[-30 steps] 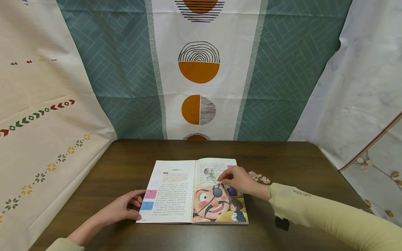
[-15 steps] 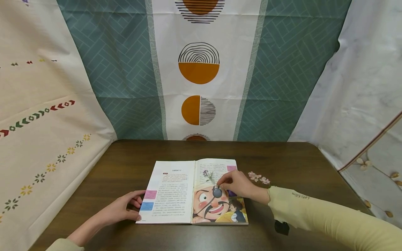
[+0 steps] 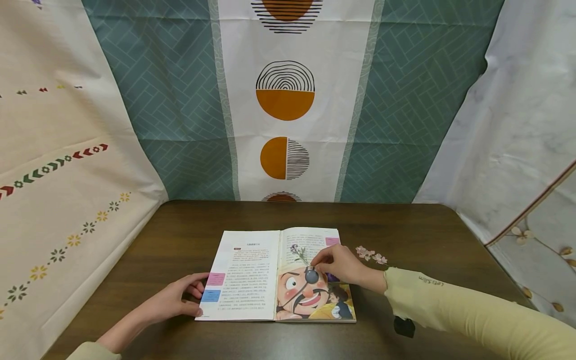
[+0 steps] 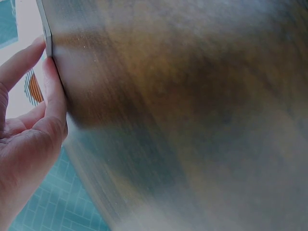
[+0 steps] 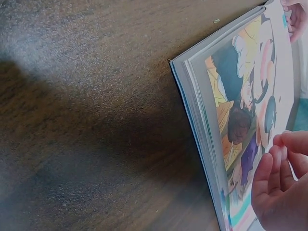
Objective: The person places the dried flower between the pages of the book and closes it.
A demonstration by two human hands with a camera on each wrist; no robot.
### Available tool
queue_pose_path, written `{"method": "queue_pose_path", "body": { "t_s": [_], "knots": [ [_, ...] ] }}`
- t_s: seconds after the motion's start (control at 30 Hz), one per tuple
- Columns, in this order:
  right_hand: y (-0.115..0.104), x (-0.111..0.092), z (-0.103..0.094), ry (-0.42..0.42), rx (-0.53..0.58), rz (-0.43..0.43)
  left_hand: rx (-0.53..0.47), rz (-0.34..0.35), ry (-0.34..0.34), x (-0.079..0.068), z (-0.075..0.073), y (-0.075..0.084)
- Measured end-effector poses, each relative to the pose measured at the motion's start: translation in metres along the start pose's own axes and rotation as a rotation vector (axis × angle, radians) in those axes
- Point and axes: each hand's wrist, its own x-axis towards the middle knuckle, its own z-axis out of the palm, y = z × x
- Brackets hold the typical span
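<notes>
An open book [image 3: 247,275] lies flat on the table, text on its left page and a cartoon pirate with an eyepatch on its right. Over the right page, my right hand [image 3: 342,264] pinches the stem end of a small flower sprig [image 3: 298,251] with purple blooms and thin green stems. The blooms point away toward the upper left. In the right wrist view, thumb and fingertips meet close over the picture; the sprig is hidden there. My left hand [image 3: 177,298] grips the book's left edge; the left wrist view has its thumb and fingers [image 4: 55,91] at that edge.
Pale pink blossoms [image 3: 371,255] lie on the dark wooden table [image 3: 405,230], right of the book behind my right wrist. A small black object [image 3: 404,326] shows under the right sleeve. A tiny green bit [image 5: 216,20] is on the table near the book. Patterned cloths hang behind and at both sides.
My right hand has shifted slightly toward me and down, and the flower sprig has swung a little, its blooms now further left. My left hand and the book have stayed put.
</notes>
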Motion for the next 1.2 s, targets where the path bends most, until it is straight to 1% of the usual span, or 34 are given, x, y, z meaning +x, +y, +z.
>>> {"method": "queue_pose_path", "body": {
  "t_s": [0.2, 0.5, 0.63, 0.83, 1.03, 1.2],
  "knots": [
    [-0.001, -0.002, -0.002, -0.006, -0.029, -0.006, 0.007, -0.001, 0.003, 0.0, 0.0, 0.001],
    [-0.005, -0.015, -0.007, 0.021, -0.071, 0.009, 0.005, 0.005, -0.002, 0.0, 0.0, 0.001],
    [-0.005, -0.023, -0.009, 0.035, -0.088, -0.025, 0.003, 0.0, -0.002, 0.0, 0.0, 0.0],
    [-0.001, -0.038, -0.009, 0.074, -0.165, -0.088, -0.001, -0.012, -0.006, 0.0, 0.0, 0.001],
    [0.002, -0.051, -0.01, 0.1, -0.253, -0.1, -0.002, -0.007, -0.005, 0.001, 0.0, 0.001],
    [0.004, -0.06, -0.01, 0.113, -0.296, -0.096, -0.001, 0.0, -0.005, 0.0, 0.0, 0.001]
  ]
}}
